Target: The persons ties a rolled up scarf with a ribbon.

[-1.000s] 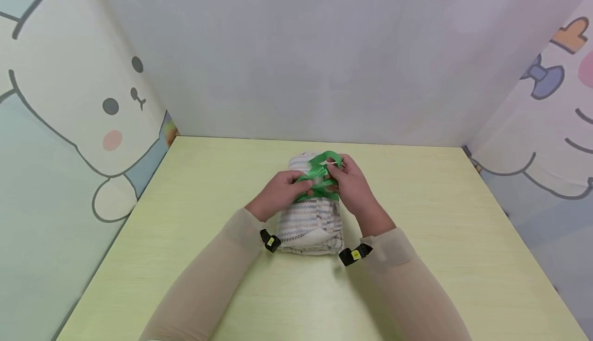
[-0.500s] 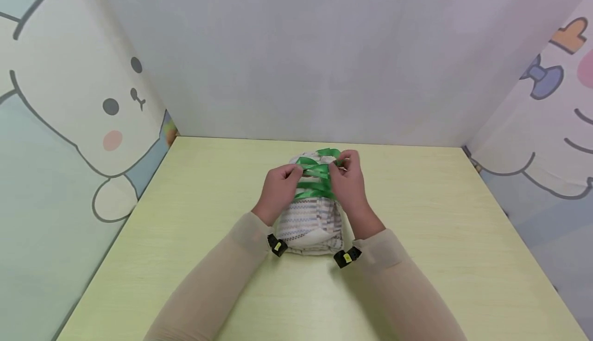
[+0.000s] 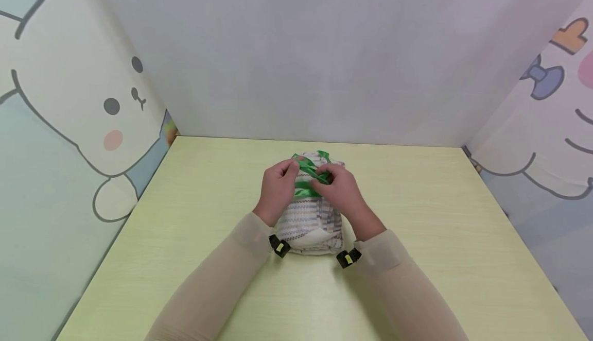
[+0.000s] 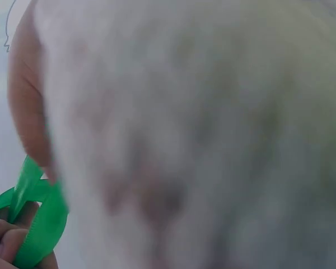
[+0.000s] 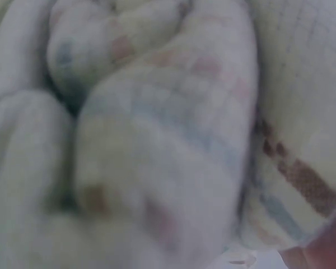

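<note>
A folded, pale patterned cloth bundle [image 3: 308, 225] lies lengthwise on the table, with green ribbon [image 3: 303, 192] across its upper half. Thumb and fingers of my left hand [image 3: 278, 189] pinch the ribbon at the bundle's left side. At its right side my right hand [image 3: 342, 187] pinches another part of the ribbon, fingers curled. In the left wrist view the blurred cloth bundle [image 4: 185, 112] hides most of the scene, while a ribbon loop [image 4: 45, 230] shows near fingers at lower left. The right wrist view is mostly cloth folds [image 5: 168, 112]; the ribbon is hidden there.
The pale yellow table [image 3: 417, 279] extends on both sides of the bundle. A plain grey-white wall panel [image 3: 315, 63] stands behind it. Cartoon-printed panels flank the table at left [image 3: 74, 124] and right [image 3: 546, 140].
My left hand has moved slightly up and back, now pinching a higher ribbon strand. My right hand has come down and inward over the ribbon. The green loop at upper right has shrunk; the bundle stays put.
</note>
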The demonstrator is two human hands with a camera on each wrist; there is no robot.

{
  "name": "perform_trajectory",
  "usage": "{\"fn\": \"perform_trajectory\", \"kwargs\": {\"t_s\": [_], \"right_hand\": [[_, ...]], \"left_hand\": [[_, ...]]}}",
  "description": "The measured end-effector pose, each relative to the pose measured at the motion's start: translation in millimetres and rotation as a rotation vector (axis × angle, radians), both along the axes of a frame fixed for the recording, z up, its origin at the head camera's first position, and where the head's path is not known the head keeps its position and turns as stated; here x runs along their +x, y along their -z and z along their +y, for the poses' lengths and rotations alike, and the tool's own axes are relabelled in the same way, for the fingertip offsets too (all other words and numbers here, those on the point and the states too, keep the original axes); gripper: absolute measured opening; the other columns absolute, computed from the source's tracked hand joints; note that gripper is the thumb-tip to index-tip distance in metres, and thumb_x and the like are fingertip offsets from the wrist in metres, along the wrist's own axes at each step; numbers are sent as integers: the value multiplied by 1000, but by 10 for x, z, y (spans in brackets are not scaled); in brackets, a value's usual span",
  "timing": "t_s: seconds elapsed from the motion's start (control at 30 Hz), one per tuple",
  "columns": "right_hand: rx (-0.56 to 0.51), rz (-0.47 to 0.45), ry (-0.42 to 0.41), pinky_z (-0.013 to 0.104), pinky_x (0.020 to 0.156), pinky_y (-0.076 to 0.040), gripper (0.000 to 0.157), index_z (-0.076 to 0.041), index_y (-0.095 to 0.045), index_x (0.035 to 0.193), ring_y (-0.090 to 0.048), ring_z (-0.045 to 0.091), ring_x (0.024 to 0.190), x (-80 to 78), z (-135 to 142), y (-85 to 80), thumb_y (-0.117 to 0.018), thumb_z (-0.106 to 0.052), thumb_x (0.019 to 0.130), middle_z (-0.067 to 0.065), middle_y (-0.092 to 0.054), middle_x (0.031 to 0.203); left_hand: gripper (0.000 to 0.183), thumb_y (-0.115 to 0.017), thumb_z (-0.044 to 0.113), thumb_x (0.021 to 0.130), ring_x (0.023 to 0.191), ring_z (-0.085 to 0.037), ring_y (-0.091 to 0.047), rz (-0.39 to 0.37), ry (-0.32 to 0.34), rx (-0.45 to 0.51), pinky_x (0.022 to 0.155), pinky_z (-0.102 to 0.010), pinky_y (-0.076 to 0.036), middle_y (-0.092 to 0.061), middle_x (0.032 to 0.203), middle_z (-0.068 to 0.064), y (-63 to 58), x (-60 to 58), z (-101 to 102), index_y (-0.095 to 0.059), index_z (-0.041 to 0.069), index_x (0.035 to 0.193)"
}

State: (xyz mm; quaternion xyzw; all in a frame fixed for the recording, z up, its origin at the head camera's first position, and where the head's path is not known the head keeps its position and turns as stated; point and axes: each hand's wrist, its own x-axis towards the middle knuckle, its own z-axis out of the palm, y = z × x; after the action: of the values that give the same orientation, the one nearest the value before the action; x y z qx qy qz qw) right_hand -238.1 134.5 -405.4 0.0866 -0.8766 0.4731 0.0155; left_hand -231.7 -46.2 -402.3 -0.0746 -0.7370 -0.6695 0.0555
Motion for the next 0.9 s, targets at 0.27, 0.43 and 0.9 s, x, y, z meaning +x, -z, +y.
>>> {"fn": "perform_trajectory", "kwargs": {"t_s": [0.27, 0.43, 0.9], "right_hand": [[-27, -18, 19, 39, 70, -48, 19, -7, -65, 117, -55, 24, 80, 18, -3, 9, -62, -21, 104, 8, -63, 95], [-31, 13, -53, 39, 63, -43, 28, -8, -65, 87, -48, 25, 66, 29, 1, 19, -59, -27, 107, 7, -53, 77], [-324, 36, -291, 30, 77, -49, 26, 8, -77, 98, -59, 22, 92, 31, 91, -14, -51, 7, 97, 16, -70, 109]], "left_hand": [[34, -53, 35, 109, 66, -16, -50, 32, -30, -4, 64, -32, -46, -55, 75, -4, 5, 8, -5, -77, 11, 112], [33, -53, 34, 110, 69, -18, -51, 30, -44, -7, 64, -29, -46, -59, 80, -9, -7, 4, -7, -78, 12, 113], [32, -54, 31, 109, 102, -15, -63, -6, -2, 11, 83, -31, -50, -71, 103, 2, 27, -53, 33, -76, 9, 102]]}}
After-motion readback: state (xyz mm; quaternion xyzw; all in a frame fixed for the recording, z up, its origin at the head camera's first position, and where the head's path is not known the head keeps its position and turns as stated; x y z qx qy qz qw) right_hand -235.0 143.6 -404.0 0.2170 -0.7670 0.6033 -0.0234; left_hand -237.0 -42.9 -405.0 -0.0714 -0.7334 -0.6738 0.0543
